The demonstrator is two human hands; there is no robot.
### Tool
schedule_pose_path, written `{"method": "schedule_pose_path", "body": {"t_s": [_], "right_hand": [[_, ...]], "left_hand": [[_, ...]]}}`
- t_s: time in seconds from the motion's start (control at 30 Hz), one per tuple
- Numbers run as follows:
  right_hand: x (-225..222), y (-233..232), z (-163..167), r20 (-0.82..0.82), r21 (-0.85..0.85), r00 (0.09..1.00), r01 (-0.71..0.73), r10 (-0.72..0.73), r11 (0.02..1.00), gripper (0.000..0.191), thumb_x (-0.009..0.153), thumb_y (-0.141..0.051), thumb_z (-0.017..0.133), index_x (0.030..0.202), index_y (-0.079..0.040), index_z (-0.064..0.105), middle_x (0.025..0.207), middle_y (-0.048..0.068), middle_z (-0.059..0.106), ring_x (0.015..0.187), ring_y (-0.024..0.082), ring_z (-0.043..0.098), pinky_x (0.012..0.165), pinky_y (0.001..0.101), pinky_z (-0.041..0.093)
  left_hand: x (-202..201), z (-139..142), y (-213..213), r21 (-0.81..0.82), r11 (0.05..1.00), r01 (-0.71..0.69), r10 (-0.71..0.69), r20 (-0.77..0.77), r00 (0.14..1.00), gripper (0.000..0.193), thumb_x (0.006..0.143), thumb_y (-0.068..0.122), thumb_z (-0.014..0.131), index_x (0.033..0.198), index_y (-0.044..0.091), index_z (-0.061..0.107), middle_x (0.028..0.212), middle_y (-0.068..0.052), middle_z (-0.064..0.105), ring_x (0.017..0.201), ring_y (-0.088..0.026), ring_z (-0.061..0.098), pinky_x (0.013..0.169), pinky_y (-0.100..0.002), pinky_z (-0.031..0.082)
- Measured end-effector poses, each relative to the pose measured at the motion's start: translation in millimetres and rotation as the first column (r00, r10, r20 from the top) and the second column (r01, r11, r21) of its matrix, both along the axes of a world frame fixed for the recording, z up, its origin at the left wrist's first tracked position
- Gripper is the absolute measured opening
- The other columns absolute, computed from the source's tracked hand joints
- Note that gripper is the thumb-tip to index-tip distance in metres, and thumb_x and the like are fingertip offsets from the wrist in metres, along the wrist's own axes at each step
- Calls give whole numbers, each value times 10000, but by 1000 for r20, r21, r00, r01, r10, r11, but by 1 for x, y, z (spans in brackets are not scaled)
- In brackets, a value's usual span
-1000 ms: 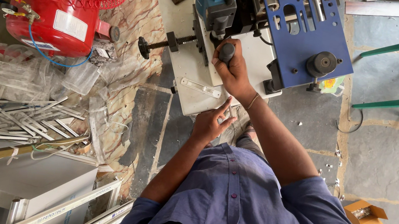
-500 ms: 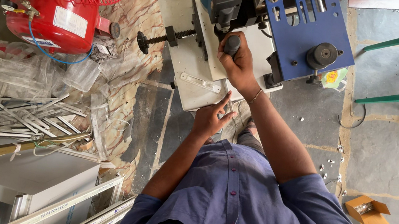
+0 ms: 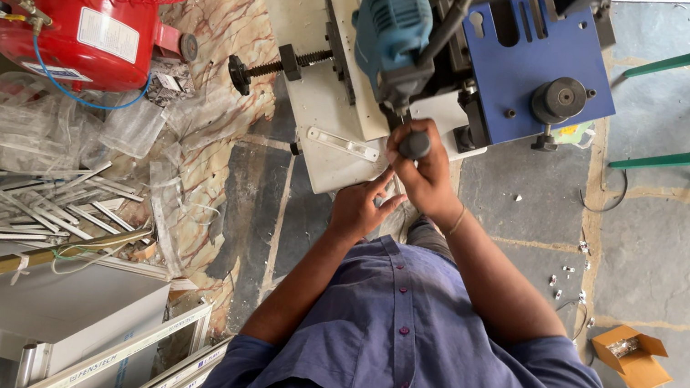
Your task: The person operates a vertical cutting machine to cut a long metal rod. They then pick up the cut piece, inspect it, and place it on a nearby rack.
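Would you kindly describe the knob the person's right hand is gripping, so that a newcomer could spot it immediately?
Find the blue machine plate at the top, with the teal motor housing beside it. Just below the motor, the right hand wraps a lever ending in a small round black knob. Unlike the larger dark knob mounted on the blue plate, this one sits in the hand.
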State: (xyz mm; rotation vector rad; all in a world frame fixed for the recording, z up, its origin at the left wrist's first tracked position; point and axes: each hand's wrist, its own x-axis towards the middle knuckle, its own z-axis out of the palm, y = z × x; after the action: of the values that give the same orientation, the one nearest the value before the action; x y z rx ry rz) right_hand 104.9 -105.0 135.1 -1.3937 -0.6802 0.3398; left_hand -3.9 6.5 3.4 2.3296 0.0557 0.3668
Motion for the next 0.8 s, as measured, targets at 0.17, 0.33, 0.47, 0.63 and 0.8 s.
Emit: {"method": "schedule_pose_path", "body": {"t_s": [0.17, 0.33, 0.47, 0.63, 0.8], "right_hand": [[-7, -7, 1, -13, 45, 998, -53, 54, 998, 218, 1011, 34, 567, 1176, -55, 457, 1061, 49, 583, 972, 117, 555, 880, 286, 488], [-5, -3, 7, -6, 24, 999, -42, 42, 999, 198, 974, 28, 582, 1127, -52, 486, 1018, 49, 592, 927, 119, 557, 830, 292, 490], [-11, 1, 10, 5, -3, 999, -32, 32, 999, 190, 973, 30, 601, 1106, -57, 496, 1001, 45, 587, 912, 119, 567, 809, 294, 492], [-16, 7, 8, 75, -25, 997, -15, 16, 1000, 215, 978, 32, 624, 1115, -63, 490, 1024, 51, 580, 931, 130, 562, 836, 301, 490], [-15, 9, 9, 71, -33, 997, -15, 17, 999, 204, 986, 25, 622, 1111, -63, 486, 1028, 51, 583, 924, 131, 570, 828, 297, 495]], "left_hand": [[-1, -7, -1, 20, 1000, 6, -6, -18, 1000, 631, 893, 454, 797, 1372, 72, 645, 759, -39, 725, 643, -207, 717, 598, -357, 567], [-1, -13, 1, 23, 999, 23, -23, 4, 1000, 599, 870, 391, 817, 1343, 61, 654, 787, -45, 742, 676, -212, 729, 622, -363, 577], [-2, -15, 2, -32, 999, 41, -41, 3, 999, 389, 843, 294, 840, 1126, 85, 673, 837, -54, 760, 752, -235, 753, 653, -379, 583], [-3, -13, 3, -41, 998, 46, -45, 18, 999, 298, 824, 204, 833, 1034, 73, 666, 851, -92, 759, 767, -282, 750, 659, -404, 581], [-2, -13, 5, -29, 998, 58, -58, -9, 998, 334, 791, 195, 846, 1042, 59, 673, 845, -111, 756, 761, -304, 741, 651, -421, 576]]}}
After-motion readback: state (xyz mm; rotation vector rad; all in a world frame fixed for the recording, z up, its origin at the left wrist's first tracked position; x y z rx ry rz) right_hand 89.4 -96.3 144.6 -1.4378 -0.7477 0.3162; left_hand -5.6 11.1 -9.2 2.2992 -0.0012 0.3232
